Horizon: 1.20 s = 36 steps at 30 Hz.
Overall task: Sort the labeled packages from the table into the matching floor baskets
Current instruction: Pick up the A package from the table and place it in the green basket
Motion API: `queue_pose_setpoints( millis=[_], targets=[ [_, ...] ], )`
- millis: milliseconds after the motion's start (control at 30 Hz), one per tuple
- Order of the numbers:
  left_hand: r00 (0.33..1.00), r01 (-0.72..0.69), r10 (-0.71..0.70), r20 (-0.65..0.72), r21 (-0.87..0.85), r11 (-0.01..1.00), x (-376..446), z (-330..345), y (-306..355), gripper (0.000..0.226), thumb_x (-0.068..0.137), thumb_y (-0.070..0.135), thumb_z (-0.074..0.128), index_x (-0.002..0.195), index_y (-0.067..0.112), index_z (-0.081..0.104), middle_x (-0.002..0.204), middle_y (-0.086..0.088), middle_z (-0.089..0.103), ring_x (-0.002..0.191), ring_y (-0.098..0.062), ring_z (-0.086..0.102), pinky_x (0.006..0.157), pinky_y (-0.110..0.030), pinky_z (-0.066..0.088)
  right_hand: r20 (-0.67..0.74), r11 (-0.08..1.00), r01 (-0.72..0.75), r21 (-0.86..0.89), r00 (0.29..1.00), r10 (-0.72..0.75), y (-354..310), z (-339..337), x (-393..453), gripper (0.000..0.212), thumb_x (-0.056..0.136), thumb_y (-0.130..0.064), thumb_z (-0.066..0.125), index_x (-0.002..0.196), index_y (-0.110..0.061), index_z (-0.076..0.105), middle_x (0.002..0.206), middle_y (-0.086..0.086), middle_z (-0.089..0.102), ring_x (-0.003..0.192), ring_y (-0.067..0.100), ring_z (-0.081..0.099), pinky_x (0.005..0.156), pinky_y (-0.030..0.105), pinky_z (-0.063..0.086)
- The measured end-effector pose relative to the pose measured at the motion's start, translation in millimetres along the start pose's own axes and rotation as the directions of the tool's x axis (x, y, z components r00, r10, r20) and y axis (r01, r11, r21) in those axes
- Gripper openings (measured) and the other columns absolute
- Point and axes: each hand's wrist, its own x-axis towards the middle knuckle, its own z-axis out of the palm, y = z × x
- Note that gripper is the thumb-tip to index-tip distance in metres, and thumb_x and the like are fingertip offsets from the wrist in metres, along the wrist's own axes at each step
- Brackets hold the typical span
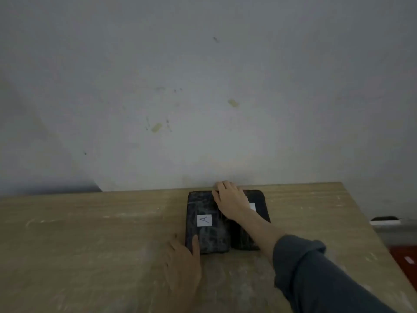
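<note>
Two dark wrapped packages lie side by side on the wooden table (90,245), near the wall. The left package (206,236) carries a white label marked "A". The right package (259,199) has a white label mostly hidden under my forearm. My right hand (231,201) reaches over both and curls its fingers over the far edge of the left package. At the near left corner of that package sits my left hand (184,260), thumb on its top.
A pale stained wall stands right behind the table. Off the table's right edge, low down, a red basket (405,258) with a small white tag shows partly, beside a grey ledge.
</note>
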Motion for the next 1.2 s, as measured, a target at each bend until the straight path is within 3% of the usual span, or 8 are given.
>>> queue_pose_setpoints(
  millis=[200, 367, 500, 633, 800, 900, 1067, 1200],
  targets=[
    [0.960, 0.280, -0.269, 0.083, -0.379, 0.882, -1, 15, 11, 0.059, 0.092, 0.049, 0.040, 0.120, -0.002, 0.045, 0.120, -0.022, 0.052, 0.108, -0.037, 0.052, 0.086, -0.042, 0.044, 0.033, 1.000, 0.016, 0.000, 0.999, -0.016, 7, 16, 2, 0.041, 0.099, -0.037, 0.028, 0.122, -0.008, 0.047, 0.124, 0.011, 0.054, 0.119, 0.027, 0.046, 0.104, 0.039, 0.034],
    [0.949, 0.269, -0.316, 0.018, -0.570, 0.777, 12, 3, 15, 0.061, 0.092, 0.041, 0.046, 0.133, -0.004, 0.037, 0.135, -0.026, 0.043, 0.123, -0.038, 0.045, 0.101, -0.046, 0.041, -0.051, 0.991, -0.026, 0.129, 0.998, 0.033, 0, 12, -6, 0.035, 0.098, -0.035, 0.035, 0.109, -0.005, 0.051, 0.111, 0.013, 0.057, 0.103, 0.026, 0.051, 0.095, 0.036, 0.041],
    [0.966, 0.182, -0.258, -0.028, -0.636, 0.750, 32, -23, 10, 0.072, 0.089, 0.041, 0.054, 0.142, 0.001, 0.028, 0.149, -0.019, 0.030, 0.130, -0.035, 0.042, 0.103, -0.046, 0.043, -0.094, 0.913, -0.090, 0.399, 0.986, 0.139, -24, 3, -26, 0.029, 0.097, -0.028, 0.041, 0.110, -0.003, 0.047, 0.110, 0.018, 0.051, 0.096, 0.028, 0.050, 0.086, 0.039, 0.047],
    [0.990, -0.007, -0.090, -0.112, -0.661, 0.750, 45, -50, -2, 0.065, 0.087, 0.047, 0.054, 0.140, 0.012, 0.039, 0.146, -0.009, 0.040, 0.129, -0.029, 0.046, 0.105, -0.043, 0.044, -0.134, 0.747, -0.175, 0.641, 0.933, 0.334, -54, -1, -56, 0.024, 0.097, -0.029, 0.041, 0.106, -0.008, 0.044, 0.105, 0.010, 0.046, 0.074, 0.010, 0.042, 0.055, 0.012, 0.036],
    [1.000, -0.024, 0.006, -0.027, -0.738, 0.674, 19, -69, -8, 0.070, 0.082, 0.055, 0.053, 0.142, 0.022, 0.037, 0.143, -0.006, 0.047, 0.129, -0.027, 0.047, 0.106, -0.052, 0.042, -0.167, 0.649, -0.198, 0.735, 0.875, 0.455, -68, 1, -106, 0.021, 0.096, -0.030, 0.044, 0.108, -0.013, 0.044, 0.101, 0.002, 0.043, 0.079, 0.006, 0.044, 0.060, 0.014, 0.036],
    [0.998, -0.036, 0.059, 0.006, -0.740, 0.671, -7, -72, -12, 0.065, 0.085, 0.049, 0.053, 0.141, 0.019, 0.037, 0.141, -0.008, 0.048, 0.127, -0.028, 0.048, 0.104, -0.052, 0.044, -0.118, 0.572, -0.217, 0.791, 0.863, 0.491, -70, -3, -136, 0.012, 0.096, -0.030, 0.043, 0.103, -0.020, 0.042, 0.089, 0.002, 0.056, 0.071, 0.013, 0.054, 0.049, 0.014, 0.039],
    [0.980, -0.087, 0.189, 0.062, -0.722, 0.687, -49, -74, -13, 0.049, 0.089, 0.046, 0.050, 0.130, 0.019, 0.047, 0.114, 0.004, 0.057, 0.093, -0.008, 0.057, 0.074, -0.019, 0.048, -0.142, 0.530, -0.237, 0.814, 0.803, 0.579, -62, -13, -194, 0.011, 0.095, -0.030, 0.045, 0.100, -0.021, 0.042, 0.074, -0.006, 0.061, 0.057, 0.000, 0.058, 0.043, 0.014, 0.038],
    [0.944, -0.122, 0.304, 0.130, -0.718, 0.686, -84, -69, 0, 0.042, 0.089, 0.041, 0.053, 0.121, 0.014, 0.054, 0.098, 0.003, 0.064, 0.079, -0.002, 0.059, 0.065, -0.018, 0.046, -0.200, 0.474, -0.205, 0.856, 0.714, 0.671, -47, -27, -242, 0.007, 0.093, -0.032, 0.051, 0.091, -0.028, 0.045, 0.083, -0.011, 0.061, 0.070, -0.012, 0.058, 0.053, 0.011, 0.042]
  ],
)
